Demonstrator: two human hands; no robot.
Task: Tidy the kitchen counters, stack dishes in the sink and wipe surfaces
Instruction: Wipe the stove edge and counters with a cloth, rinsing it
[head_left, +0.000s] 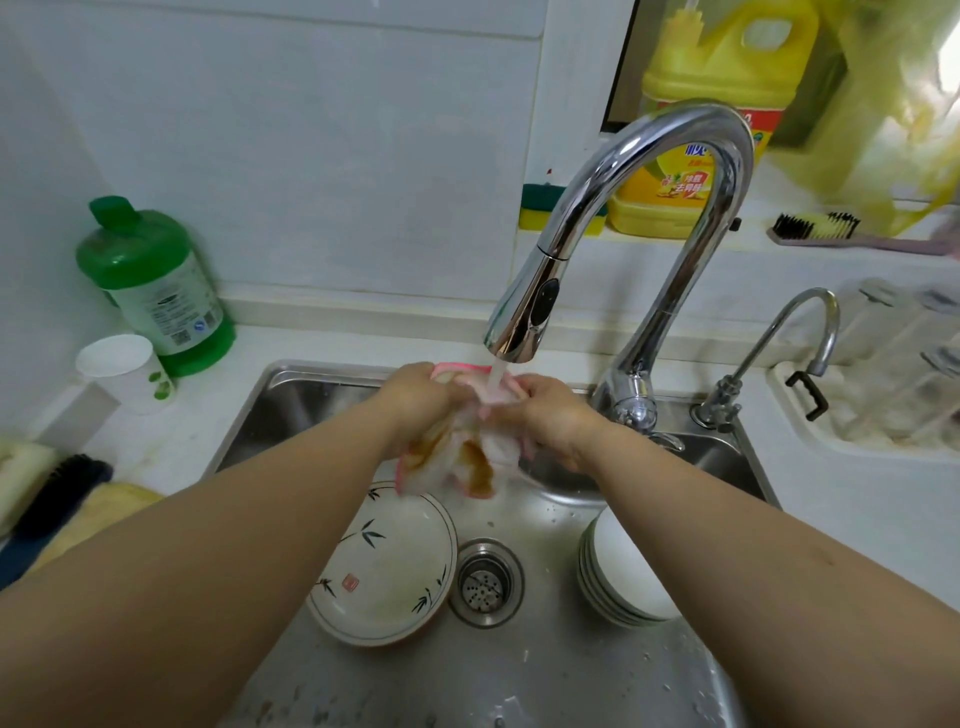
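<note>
the dishes look already stacked: a bamboo-painted plate (384, 566) sits on another dish left of the drain strainer (485, 582), and a nest of white bowls (621, 571) leans on the right, all inside the stainless steel sink (291, 395). the step in hand seems to be rinsing the wiping cloth, so i judge the counter wiping either unfinished or between passes. things standing on the pale counter (857, 499) suggest tidying is not complete: a green bottle (156, 286), a white paper cup (124, 371), and a dark brush (57, 499) on yellowish cloth at the left edge.

both hands are close together under the running stream of the chrome gooseneck faucet (623, 223). the left hand (415, 400) and the right hand (550, 410) each grip the dishcloth (467, 457), fingers curled into it, bunching it between them above the sink.

the cloth is soft, pale, pink-edged, wet and crumpled, with brown stains across its hanging folds. the sink is brushed metal, beaded with water. the plate is glazed ceramic, shallow and round; the bowls are smooth, plain and deep. a smaller chrome tap (800, 332) stands to the right. on the ledge behind, a large yellow detergent jug (701, 130), a green-and-yellow sponge (540, 208) and a bristled brush (821, 228).
</note>
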